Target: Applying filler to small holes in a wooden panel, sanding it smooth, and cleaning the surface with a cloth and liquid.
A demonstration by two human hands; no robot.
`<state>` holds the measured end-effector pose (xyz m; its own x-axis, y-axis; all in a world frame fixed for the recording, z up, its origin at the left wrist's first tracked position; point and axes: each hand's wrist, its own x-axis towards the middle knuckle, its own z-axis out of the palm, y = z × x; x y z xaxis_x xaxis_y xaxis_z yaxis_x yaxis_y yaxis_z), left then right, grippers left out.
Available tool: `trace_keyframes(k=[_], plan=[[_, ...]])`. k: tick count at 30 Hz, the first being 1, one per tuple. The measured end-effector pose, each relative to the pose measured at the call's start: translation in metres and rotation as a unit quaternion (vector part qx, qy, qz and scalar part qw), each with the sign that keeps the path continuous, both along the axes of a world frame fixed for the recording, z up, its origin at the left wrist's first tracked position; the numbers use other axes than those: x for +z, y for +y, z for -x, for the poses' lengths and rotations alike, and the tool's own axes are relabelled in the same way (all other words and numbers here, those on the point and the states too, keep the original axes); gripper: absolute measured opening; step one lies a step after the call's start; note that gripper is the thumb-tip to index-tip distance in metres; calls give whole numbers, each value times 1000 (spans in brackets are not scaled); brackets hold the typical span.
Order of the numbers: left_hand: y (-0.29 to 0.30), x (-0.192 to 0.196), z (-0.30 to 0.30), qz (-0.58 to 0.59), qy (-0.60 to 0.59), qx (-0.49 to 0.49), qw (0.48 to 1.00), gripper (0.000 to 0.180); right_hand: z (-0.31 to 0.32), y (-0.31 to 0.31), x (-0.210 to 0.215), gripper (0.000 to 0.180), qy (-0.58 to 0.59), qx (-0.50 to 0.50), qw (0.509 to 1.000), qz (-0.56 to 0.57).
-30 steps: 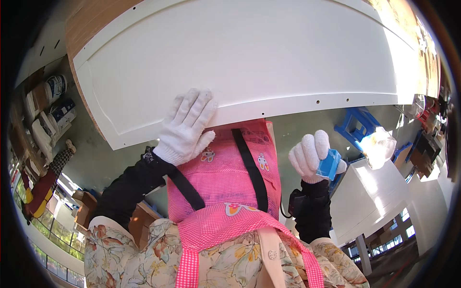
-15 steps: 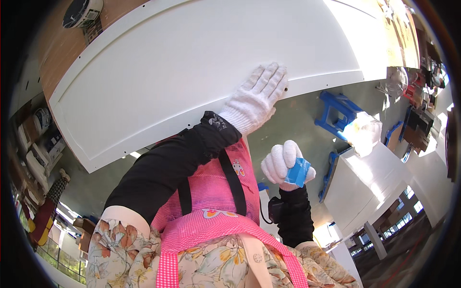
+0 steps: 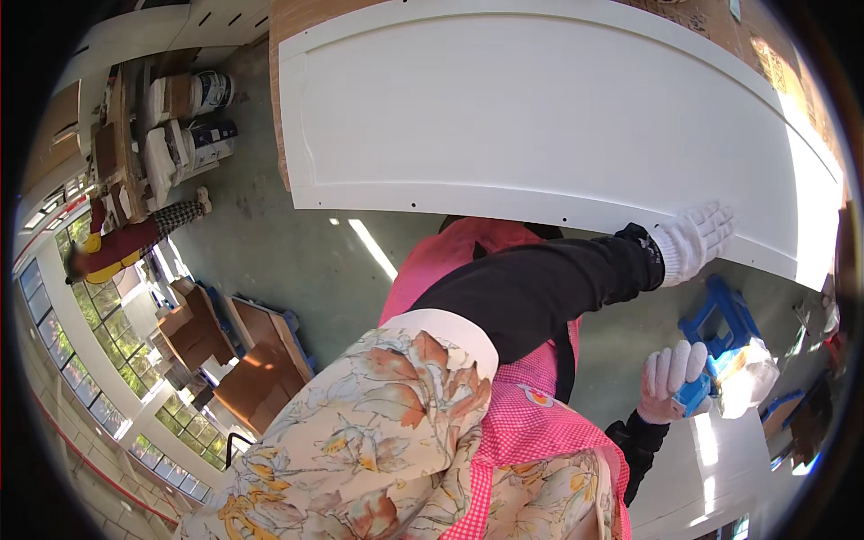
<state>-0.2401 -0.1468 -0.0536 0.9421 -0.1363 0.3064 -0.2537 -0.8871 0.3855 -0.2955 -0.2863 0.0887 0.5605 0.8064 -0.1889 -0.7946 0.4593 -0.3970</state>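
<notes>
The white panel [image 3: 531, 117] is lying flat across the brown table [image 3: 326, 13], its long near edge facing the person and its left end leaving a strip of the table showing; small dark holes are dotting that near edge; bright sunlight is falling across the panel's right end.

The left hand [image 3: 695, 239], in a white glove, is resting palm down on the panel's near edge, towards the near right corner, its fingers lying straight and close together and holding nothing; its black sleeve [image 3: 549, 286] is crossing in front of the pink apron [image 3: 540, 416].

The right hand [image 3: 668, 378], also gloved, is staying clear of the panel, below its near edge; its fingers are curling around a blue block [image 3: 692, 396].

Just beyond the block a clear bag [image 3: 747, 380] is catching the light; a blue stool [image 3: 723, 313] is standing beside it, near the panel's near right corner; off the table's left end, pails [image 3: 212, 92] are sitting near the wall side; farther below them another person [image 3: 121, 241] is standing by the windows [image 3: 101, 310].
</notes>
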Motion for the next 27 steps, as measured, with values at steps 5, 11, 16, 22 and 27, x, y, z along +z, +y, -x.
trace_keyframes(k=[5, 11, 16, 22, 27], plan=[[126, 20, 142, 88, 20, 29, 995, 81, 47, 67, -10, 45, 5, 66, 998, -19], [248, 50, 291, 89, 73, 112, 987, 85, 126, 162, -21, 52, 21, 123, 992, -8], [297, 62, 367, 67, 100, 155, 981, 86, 173, 216, -25, 53, 31, 213, 976, -42], [322, 64, 428, 32, 133, 178, 975, 80, 210, 240, -21, 53, 38, 227, 973, -8], [347, 72, 489, 34, 142, 230, 962, 74, 213, 249, -21, 54, 24, 229, 973, 21]])
